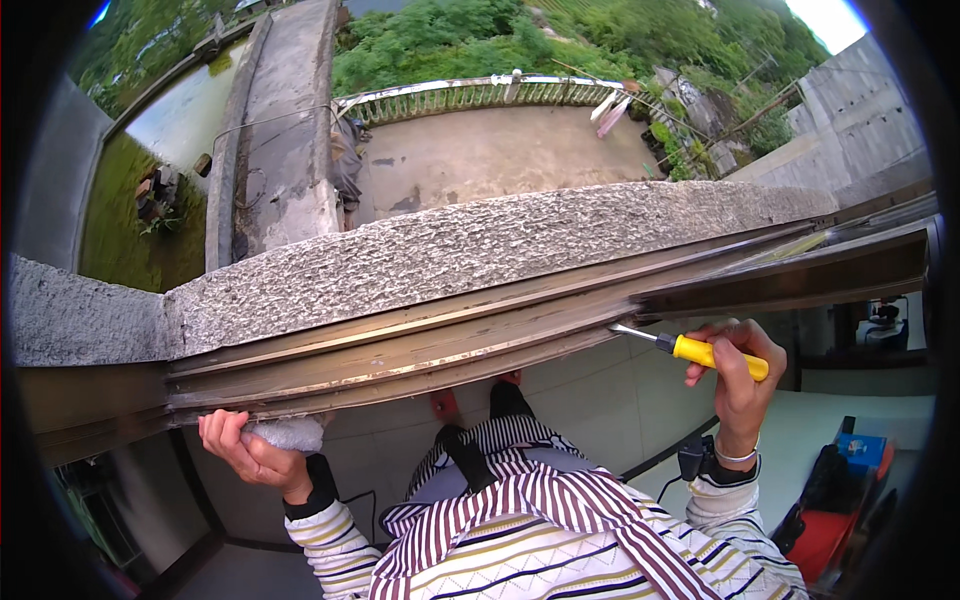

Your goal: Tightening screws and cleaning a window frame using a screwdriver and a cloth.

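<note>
My right hand (738,372) grips a screwdriver (690,350) with a yellow handle and black collar. Its metal shaft points left, and the tip meets the inner edge of the brown window track (420,345), close to the end of the sliding sash (790,280). At the left end of the same track, my left hand (250,448) is closed around a whitish cloth (288,434), with its fingers up against the frame's lower edge. Long parallel grooves run along the track, and pale specks of dirt lie on its rails.
A rough concrete ledge (480,240) borders the track outside. Beyond it are a terrace (500,150) with a balustrade (500,92), a walkway (280,120) and a greenish pool (130,220). Indoors at right, a red and black object (835,510) stands on a pale surface.
</note>
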`<state>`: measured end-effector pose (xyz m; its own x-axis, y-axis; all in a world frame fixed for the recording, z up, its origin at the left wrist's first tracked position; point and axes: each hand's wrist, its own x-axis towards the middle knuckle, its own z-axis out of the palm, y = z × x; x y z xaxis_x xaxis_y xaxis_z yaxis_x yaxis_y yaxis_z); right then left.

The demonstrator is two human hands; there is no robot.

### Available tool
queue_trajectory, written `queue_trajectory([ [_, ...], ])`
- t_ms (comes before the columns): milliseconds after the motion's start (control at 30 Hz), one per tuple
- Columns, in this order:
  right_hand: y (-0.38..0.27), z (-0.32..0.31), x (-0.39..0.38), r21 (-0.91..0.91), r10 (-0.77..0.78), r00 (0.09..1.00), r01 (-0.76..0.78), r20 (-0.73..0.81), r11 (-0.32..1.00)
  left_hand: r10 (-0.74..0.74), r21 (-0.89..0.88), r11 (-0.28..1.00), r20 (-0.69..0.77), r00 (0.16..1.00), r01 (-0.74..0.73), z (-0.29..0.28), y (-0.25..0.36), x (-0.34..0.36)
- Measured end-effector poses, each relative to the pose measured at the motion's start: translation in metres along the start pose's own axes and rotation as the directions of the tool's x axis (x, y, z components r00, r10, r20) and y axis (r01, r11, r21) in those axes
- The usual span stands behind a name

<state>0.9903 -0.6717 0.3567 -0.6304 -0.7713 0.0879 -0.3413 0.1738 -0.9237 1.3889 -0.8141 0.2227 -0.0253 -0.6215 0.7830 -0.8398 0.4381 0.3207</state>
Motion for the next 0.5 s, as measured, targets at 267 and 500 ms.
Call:
queue_trajectory([
  [267,0.001,0.029,0.001,0.213,0.061,0.98,-0.101,0.19,0.972,0.006,0.022,1.0,-0.002,1.0,-0.006,-0.002,-0.004,-0.003],
  [500,0.009,0.073,-0.024,0.353,-0.23,0.875,0.074,0.425,0.933,0.007,0.0,1.0,-0.006,1.0,-0.007,0.002,-0.001,0.0],
])
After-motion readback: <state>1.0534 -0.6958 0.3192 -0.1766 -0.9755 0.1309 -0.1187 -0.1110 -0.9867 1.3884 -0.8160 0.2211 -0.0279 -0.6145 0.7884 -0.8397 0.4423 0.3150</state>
